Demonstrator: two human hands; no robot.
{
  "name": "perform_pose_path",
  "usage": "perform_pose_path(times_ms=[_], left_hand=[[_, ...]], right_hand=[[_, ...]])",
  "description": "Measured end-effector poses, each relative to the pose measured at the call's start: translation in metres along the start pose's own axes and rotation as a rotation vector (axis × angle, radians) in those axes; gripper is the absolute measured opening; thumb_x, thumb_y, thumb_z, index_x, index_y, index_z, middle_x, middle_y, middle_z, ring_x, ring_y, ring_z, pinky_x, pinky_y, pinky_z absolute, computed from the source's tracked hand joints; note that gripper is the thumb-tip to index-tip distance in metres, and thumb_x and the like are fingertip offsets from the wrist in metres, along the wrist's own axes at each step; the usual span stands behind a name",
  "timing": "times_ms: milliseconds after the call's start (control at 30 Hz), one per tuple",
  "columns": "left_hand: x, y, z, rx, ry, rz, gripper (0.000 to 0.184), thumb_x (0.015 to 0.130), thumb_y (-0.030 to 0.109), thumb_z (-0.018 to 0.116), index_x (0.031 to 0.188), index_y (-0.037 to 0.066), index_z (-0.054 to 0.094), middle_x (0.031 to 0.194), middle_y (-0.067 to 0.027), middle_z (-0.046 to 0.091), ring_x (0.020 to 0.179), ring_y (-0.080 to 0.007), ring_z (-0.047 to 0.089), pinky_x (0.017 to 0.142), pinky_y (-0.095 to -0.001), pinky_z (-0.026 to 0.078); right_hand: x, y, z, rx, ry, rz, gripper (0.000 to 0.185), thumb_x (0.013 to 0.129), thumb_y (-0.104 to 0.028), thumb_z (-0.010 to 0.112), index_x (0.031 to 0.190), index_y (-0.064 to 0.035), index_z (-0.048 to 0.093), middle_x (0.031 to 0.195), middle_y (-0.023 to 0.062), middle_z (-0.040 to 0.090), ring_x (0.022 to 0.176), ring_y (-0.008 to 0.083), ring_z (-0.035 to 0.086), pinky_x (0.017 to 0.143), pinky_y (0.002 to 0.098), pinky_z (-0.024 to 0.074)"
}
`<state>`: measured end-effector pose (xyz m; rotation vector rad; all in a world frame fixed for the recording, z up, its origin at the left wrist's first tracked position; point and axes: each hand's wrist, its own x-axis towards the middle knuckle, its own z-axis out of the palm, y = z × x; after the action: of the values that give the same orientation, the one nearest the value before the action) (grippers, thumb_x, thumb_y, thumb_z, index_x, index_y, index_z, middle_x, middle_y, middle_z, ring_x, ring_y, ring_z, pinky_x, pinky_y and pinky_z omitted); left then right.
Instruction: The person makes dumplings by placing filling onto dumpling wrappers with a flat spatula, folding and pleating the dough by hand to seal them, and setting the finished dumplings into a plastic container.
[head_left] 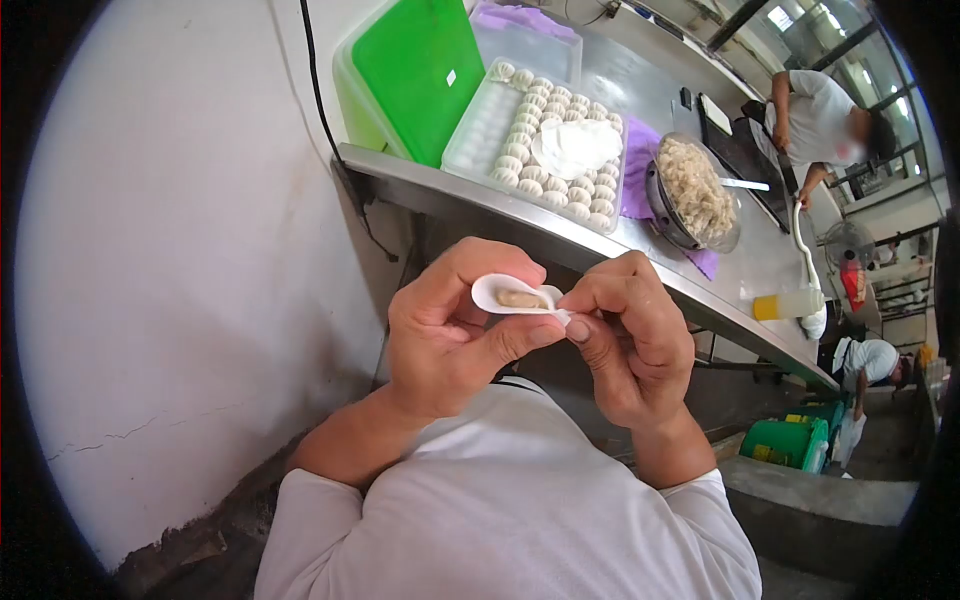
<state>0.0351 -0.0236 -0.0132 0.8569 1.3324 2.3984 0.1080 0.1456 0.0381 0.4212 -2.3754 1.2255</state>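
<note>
A white dumpling (485, 292), its dough partly folded and its pale filling showing at the opening, is held up in front of my chest. My left hand (440, 330) is closed around it, with the thumb below and the fingers along the far side. At its right end, the thumb and forefinger of my right hand (635, 345) pinch the dough edge together. Beyond my hands, a clear plastic tray (470, 135) holds rows of pleated white dumplings (530, 170), with a stack of thin dough wrappers (575, 147) lying on some of them.
The steel table (640, 85) carries a bowl of pale filling (690, 190) with a spatula (745, 184), a purple cloth (637, 180), a green lid (415, 75) and a yellow-based container (787, 305). A co-worker (822, 115) handles a dough rope (805, 250); another person (868, 362) bends farther back. A wall (170, 250) stands left.
</note>
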Motion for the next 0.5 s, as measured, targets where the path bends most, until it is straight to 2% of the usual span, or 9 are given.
perform_pose_path(times_ms=[33, 67, 167, 233, 267, 333, 433, 500], left_hand=[[0.001, -0.003, -0.002, 0.089, -0.030, 0.142, 0.029, 0.087, -0.004, 0.075, 0.113, -0.001, 0.064, 0.109, -0.0076, 0.064, 0.097, -0.0109, 0.064, 0.082, -0.0245, 0.054], [0.002, -0.003, -0.004, 0.087, -0.033, 0.142, 0.029, 0.087, -0.004, 0.075, 0.113, -0.001, 0.064, 0.109, -0.0076, 0.064, 0.097, -0.0109, 0.064, 0.082, -0.0245, 0.054], [0.002, 0.003, -0.005, 0.144, -0.140, 0.106, 0.030, 0.088, -0.003, 0.075, 0.116, 0.000, 0.063, 0.108, -0.0073, 0.063, 0.096, -0.0102, 0.063, 0.080, -0.0238, 0.054], [-0.002, 0.004, 0.001, -0.041, -0.014, -0.041, 0.028, 0.088, -0.002, 0.075, 0.114, -0.001, 0.064, 0.109, -0.0077, 0.063, 0.093, -0.0099, 0.063, 0.078, -0.0235, 0.053], [-0.002, 0.002, 0.002, -0.042, -0.015, -0.039, 0.028, 0.088, -0.002, 0.075, 0.114, -0.001, 0.064, 0.109, -0.0077, 0.063, 0.093, -0.0099, 0.063, 0.078, -0.0235, 0.053], [-0.004, -0.006, 0.001, 0.066, 0.028, 0.162, 0.028, 0.089, 0.002, 0.076, 0.114, -0.001, 0.064, 0.109, -0.0081, 0.063, 0.090, -0.0100, 0.062, 0.076, -0.0229, 0.052], [-0.003, -0.006, -0.007, 0.147, -0.067, 0.159, 0.028, 0.090, 0.004, 0.076, 0.114, -0.001, 0.064, 0.107, -0.0079, 0.063, 0.088, -0.0098, 0.062, 0.074, -0.0228, 0.052], [-0.002, -0.005, -0.007, 0.156, -0.074, 0.160, 0.027, 0.090, 0.005, 0.075, 0.114, 0.000, 0.064, 0.107, -0.0078, 0.063, 0.088, -0.0100, 0.062, 0.073, -0.0229, 0.052]], right_hand=[[0.000, 0.001, 0.002, -0.001, 0.001, 0.001, 0.022, 0.083, 0.005, 0.074, 0.102, 0.0012, 0.064, 0.093, 0.0099, 0.065, 0.079, 0.0214, 0.056, 0.068, 0.0304, 0.0481], [-0.002, 0.001, 0.005, 0.029, 0.040, 0.006, 0.022, 0.084, 0.005, 0.073, 0.103, 0.0014, 0.064, 0.093, 0.0103, 0.065, 0.079, 0.0221, 0.057, 0.067, 0.0309, 0.0486], [-0.003, -0.003, 0.007, 0.049, 0.078, 0.033, 0.022, 0.085, 0.004, 0.072, 0.104, 0.0015, 0.063, 0.093, 0.0111, 0.064, 0.081, 0.0233, 0.058, 0.067, 0.0315, 0.0492], [-0.003, -0.005, 0.007, 0.038, 0.077, 0.055, 0.022, 0.085, 0.004, 0.072, 0.105, 0.0014, 0.062, 0.093, 0.0114, 0.063, 0.081, 0.0238, 0.058, 0.067, 0.0315, 0.0493], [-0.003, -0.004, 0.007, -0.002, 0.058, 0.016, 0.022, 0.086, 0.004, 0.071, 0.105, 0.0014, 0.062, 0.093, 0.0115, 0.063, 0.081, 0.0236, 0.058, 0.067, 0.0311, 0.0490], [-0.001, -0.002, 0.007, -0.042, 0.038, -0.021, 0.022, 0.087, 0.003, 0.070, 0.106, 0.0013, 0.061, 0.093, 0.0116, 0.063, 0.080, 0.0234, 0.057, 0.066, 0.0308, 0.0487], [-0.001, -0.005, 0.007, -0.079, 0.016, -0.097, 0.021, 0.087, 0.003, 0.070, 0.105, 0.0011, 0.060, 0.092, 0.0115, 0.062, 0.080, 0.0240, 0.057, 0.066, 0.0307, 0.0485], [-0.003, -0.014, 0.011, 0.076, 0.096, 0.156, 0.019, 0.087, 0.003, 0.069, 0.103, 0.0010, 0.059, 0.091, 0.0116, 0.061, 0.080, 0.0262, 0.057, 0.068, 0.0325, 0.0488]])
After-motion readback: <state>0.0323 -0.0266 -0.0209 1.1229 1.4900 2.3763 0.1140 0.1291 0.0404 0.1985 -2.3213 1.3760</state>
